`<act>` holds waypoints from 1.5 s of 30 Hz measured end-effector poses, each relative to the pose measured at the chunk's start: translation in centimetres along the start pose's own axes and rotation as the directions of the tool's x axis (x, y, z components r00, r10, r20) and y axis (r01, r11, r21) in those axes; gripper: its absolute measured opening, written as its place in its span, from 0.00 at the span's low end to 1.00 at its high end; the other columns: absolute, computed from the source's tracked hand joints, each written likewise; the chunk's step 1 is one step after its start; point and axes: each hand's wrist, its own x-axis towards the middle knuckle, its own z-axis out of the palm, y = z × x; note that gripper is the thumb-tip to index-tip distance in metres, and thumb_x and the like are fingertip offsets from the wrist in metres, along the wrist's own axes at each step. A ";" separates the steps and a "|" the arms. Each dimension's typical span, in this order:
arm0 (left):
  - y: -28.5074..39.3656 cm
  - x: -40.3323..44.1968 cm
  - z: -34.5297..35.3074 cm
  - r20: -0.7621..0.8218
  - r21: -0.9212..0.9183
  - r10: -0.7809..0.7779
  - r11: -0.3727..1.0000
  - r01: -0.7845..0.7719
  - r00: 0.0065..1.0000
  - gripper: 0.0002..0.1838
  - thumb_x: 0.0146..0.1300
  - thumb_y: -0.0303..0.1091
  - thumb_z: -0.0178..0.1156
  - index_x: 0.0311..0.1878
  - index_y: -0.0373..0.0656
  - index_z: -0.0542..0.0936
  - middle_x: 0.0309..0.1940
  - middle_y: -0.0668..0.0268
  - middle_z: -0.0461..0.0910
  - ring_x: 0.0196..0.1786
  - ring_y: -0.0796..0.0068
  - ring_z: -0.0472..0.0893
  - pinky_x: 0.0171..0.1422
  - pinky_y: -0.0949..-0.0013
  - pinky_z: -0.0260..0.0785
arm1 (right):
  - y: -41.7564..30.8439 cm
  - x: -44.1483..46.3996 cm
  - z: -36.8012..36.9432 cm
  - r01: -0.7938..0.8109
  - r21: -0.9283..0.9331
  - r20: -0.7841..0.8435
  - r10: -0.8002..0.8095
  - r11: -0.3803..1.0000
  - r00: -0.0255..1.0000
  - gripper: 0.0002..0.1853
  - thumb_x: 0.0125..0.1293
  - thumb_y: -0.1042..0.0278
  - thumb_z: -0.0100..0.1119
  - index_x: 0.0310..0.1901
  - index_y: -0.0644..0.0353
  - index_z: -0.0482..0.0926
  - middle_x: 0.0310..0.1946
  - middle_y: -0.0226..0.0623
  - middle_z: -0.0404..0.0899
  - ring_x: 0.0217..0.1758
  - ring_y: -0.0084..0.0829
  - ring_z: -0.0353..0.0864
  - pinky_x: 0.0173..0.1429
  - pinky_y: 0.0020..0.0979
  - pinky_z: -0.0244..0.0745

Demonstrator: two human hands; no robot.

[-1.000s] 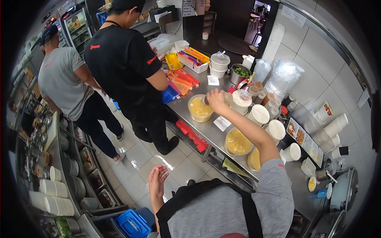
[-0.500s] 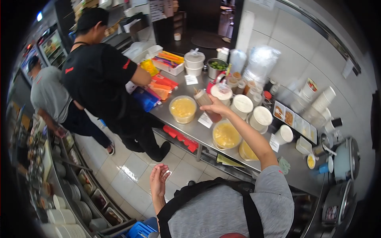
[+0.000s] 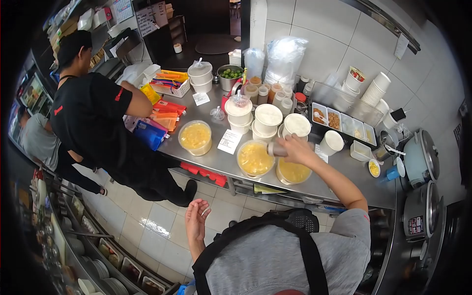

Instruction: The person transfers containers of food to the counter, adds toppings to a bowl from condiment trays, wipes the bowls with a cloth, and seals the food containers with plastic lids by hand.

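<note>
In the head view, shows red lettering, too small to read, on a co-worker's black T-shirt [image 3: 91, 130]; shows print, equally illegible, on the paper slips [image 3: 229, 141] along the steel counter [image 3: 378, 191], on the label of a rice cooker [image 3: 416, 227] and on the posted sheets [image 3: 151, 19]; grips a grey-brown bottle [image 3: 278, 150] in the right hand [image 3: 296, 150], with fingers clamped around it and partly hiding it; points its end leftward past the fingertips, tipped nearly level, above the adjoining rims of the middle tub [image 3: 253, 176] and the right-hand tub [image 3: 291, 183]; holds the left hand [image 3: 197, 215] away from the counter, above the tiled floor, with fingers loosely curled and slightly apart; sets those round, clear plastic tubs, filled with lumpy yellow food, in line with a third tub [image 3: 200, 151]; stands smooth white lidded containers [image 3: 297, 126] behind, near a crinkled clear plastic bag [image 3: 285, 56].
</note>
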 end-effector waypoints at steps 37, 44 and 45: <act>-1.3 3.5 6.4 0.248 0.050 -0.152 0.988 0.144 0.957 0.11 0.65 0.35 0.46 0.44 0.38 0.71 0.38 0.61 0.75 0.42 0.75 0.75 0.46 0.71 0.69 | 3.2 -13.9 1.5 -0.523 -0.010 0.158 0.518 0.852 0.841 0.29 0.39 0.65 0.66 0.48 0.50 0.70 0.43 0.37 0.74 0.50 0.43 0.70 0.47 0.43 0.69; -1.4 3.9 7.3 0.293 0.073 -0.163 0.986 0.148 0.942 0.11 0.65 0.35 0.46 0.45 0.38 0.71 0.38 0.61 0.75 0.42 0.74 0.75 0.47 0.70 0.69 | 3.1 -11.0 2.0 -0.517 -0.176 0.073 0.535 0.837 0.842 0.24 0.41 0.65 0.63 0.45 0.52 0.72 0.41 0.36 0.75 0.48 0.40 0.71 0.46 0.43 0.69; -1.3 3.8 7.4 0.290 0.066 -0.159 0.987 0.146 0.944 0.11 0.65 0.35 0.46 0.45 0.38 0.71 0.38 0.61 0.75 0.42 0.74 0.75 0.46 0.70 0.69 | 3.5 -11.0 1.9 -0.555 -0.189 0.046 0.572 0.810 0.819 0.25 0.39 0.64 0.64 0.45 0.53 0.72 0.40 0.36 0.75 0.48 0.40 0.72 0.46 0.43 0.70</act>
